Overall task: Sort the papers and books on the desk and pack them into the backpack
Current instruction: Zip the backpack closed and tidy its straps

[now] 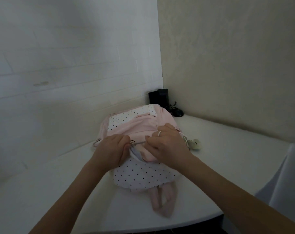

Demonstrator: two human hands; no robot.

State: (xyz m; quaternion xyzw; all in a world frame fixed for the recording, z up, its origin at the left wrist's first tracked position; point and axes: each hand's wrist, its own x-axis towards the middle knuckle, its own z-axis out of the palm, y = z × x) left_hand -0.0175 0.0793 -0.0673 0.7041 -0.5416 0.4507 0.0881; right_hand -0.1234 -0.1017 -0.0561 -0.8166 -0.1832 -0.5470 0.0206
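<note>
A white desk (42, 191) fills the corner of a dim room, with a white brick-pattern wall to the left and a beige wall to the right. The backpack (140, 129) lies flat in the middle of the desk and serves as the landmark.

Nearest the camera, the pink straps (162, 200) trail from the bag's near end toward the desk's front edge. Just beyond them is the bag's white, black-dotted panel (143, 174).

Both bare forearms reach in from the bottom of the view and meet over the middle of the backpack. The left hand (109, 151) is closed, its fingertips pinched on a small dark pull at the left end of a thin pale line, seemingly the zip (140, 142), that runs across the bag. The right hand (167, 146), with a ring (159, 133) on one finger, is also curled shut, pinching the pink fabric at the right end of that line. Under the hands a gap in the fabric shows a grey lining; what is inside cannot be made out.

Just right of the backpack, beyond the right hand, a small pale plush charm (195, 144) lies on the desk.

Past the hands, the bag's far half shows pink fabric and another dotted panel. Behind its far end, in the wall corner, stand two black boxes (158, 97), with a dark round object (177, 113) and tangled cable beside them.
</note>
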